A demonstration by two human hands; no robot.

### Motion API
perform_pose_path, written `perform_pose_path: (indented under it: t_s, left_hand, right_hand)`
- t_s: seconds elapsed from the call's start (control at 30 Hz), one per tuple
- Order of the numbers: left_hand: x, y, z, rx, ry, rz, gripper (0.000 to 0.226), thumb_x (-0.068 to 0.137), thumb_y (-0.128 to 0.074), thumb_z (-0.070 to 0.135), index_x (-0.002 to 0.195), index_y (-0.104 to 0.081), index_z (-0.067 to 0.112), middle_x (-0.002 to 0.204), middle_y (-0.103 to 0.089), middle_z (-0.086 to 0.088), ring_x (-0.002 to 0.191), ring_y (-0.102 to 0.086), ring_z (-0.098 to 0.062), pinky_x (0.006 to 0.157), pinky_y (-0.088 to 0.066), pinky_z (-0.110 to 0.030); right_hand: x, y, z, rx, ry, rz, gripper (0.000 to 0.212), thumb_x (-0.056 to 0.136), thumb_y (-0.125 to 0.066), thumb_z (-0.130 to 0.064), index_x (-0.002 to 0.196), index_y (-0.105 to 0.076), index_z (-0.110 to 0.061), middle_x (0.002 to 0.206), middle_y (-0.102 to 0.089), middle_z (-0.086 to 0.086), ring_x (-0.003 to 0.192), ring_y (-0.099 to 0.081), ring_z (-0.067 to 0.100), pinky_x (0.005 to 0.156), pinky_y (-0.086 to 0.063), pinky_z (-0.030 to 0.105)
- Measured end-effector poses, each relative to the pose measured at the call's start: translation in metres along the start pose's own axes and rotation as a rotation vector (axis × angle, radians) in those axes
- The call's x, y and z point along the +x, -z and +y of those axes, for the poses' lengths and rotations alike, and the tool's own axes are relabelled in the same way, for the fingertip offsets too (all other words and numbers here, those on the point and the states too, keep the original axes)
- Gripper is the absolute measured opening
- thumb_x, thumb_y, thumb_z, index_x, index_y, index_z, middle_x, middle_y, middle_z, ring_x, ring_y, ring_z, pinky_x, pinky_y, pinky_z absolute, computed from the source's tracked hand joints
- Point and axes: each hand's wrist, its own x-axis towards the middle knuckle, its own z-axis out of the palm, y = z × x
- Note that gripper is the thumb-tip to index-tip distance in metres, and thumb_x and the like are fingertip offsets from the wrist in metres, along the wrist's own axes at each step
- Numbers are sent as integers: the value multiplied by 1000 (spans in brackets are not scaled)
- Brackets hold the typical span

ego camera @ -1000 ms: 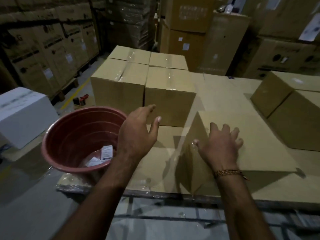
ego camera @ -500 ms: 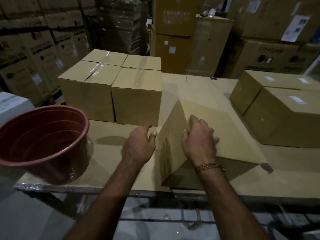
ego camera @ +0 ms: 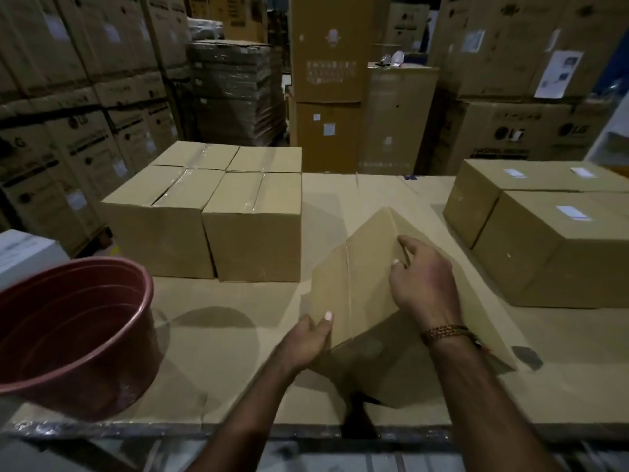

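Note:
A plain cardboard box (ego camera: 360,277) stands tilted on one edge near the front of the cardboard-covered table (ego camera: 231,338). My left hand (ego camera: 308,338) grips its lower left corner, thumb on the near face. My right hand (ego camera: 423,282), with a bracelet at the wrist, lies over the upper right face, fingers curled round the box's ridge. A strip of clear tape runs down the box's near face.
A red plastic tub (ego camera: 73,332) sits at the table's front left corner. Several taped boxes (ego camera: 211,212) stand at the back left, two labelled boxes (ego camera: 551,240) at the right. Tall stacks of cartons (ego camera: 85,107) surround the table.
The box has been tipped up from lying nearly flat onto an edge. My left hand moved from the air near the tub onto the box's lower corner. The view shifted right.

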Motion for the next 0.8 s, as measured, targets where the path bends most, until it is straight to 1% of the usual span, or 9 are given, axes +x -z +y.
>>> perform_pose_path:
  t_s: [0.1,0.2,0.27,0.3,0.4,0.5,0.63,0.7,0.8]
  left_hand:
    - [10,6,20,5,-126,119,86,101,-41,72,167,-18,21,172,-27,-5,155,-31,-30,123,-33,-45]
    - [27,14,40,98,-290,224,77,104,-46,63,165,-27,19,165,-40,-6,149,-41,-25,106,-41,-33]
    - [44,18,51,181,-383,255,73,105,-46,60,163,-31,17,158,-48,-10,142,-48,-24,97,-38,-25]
    - [52,20,56,221,-409,250,77,105,-44,62,165,-27,18,159,-47,-11,142,-48,-25,99,-38,-25]
    - [82,21,70,284,-418,198,86,101,-35,72,169,-11,25,165,-35,-11,146,-45,-28,110,-43,-37]
    - [105,24,83,340,-441,168,97,92,-27,84,168,-4,29,167,-28,-9,145,-44,-28,109,-49,-50]
    - [133,33,106,402,-424,159,107,85,-32,83,168,-2,22,160,-30,-12,142,-41,-27,110,-47,-46]
    - [148,36,116,452,-421,180,104,89,-36,80,168,-4,19,160,-29,-13,144,-36,-28,113,-44,-48]
    - [169,35,131,523,-420,230,99,95,-39,75,168,-7,17,159,-29,-13,144,-31,-27,114,-42,-47]
  right_hand:
    - [25,11,8,61,-4,-33,54,106,-59,-21,159,-47,-27,159,-51,3,145,-48,28,118,-41,46]
    - [58,13,23,113,-4,-81,56,108,-58,-27,162,-42,-28,160,-49,4,144,-48,29,118,-40,45]
    - [82,10,34,138,-24,-74,56,108,-58,-29,161,-43,-29,161,-49,4,144,-48,28,118,-40,45]
    - [94,8,39,152,-32,-65,56,107,-59,-29,161,-44,-29,161,-49,3,144,-48,27,119,-39,45]
    - [128,3,50,158,-42,-49,52,106,-60,-28,157,-50,-30,160,-51,0,143,-49,24,121,-40,46]
    - [154,-8,62,176,-25,-30,44,104,-63,-25,147,-62,-30,152,-58,-3,137,-53,18,118,-42,42]
    - [183,-15,72,156,9,-29,34,97,-74,-28,131,-75,-29,132,-69,-5,132,-60,19,107,-46,33]
    - [195,-14,76,100,16,-145,49,92,-81,-39,139,-69,-34,143,-61,-4,132,-55,19,106,-47,37]
    - [214,-21,81,-43,31,-351,88,75,-86,-60,154,-51,-41,170,-32,2,153,-34,30,118,-37,54]
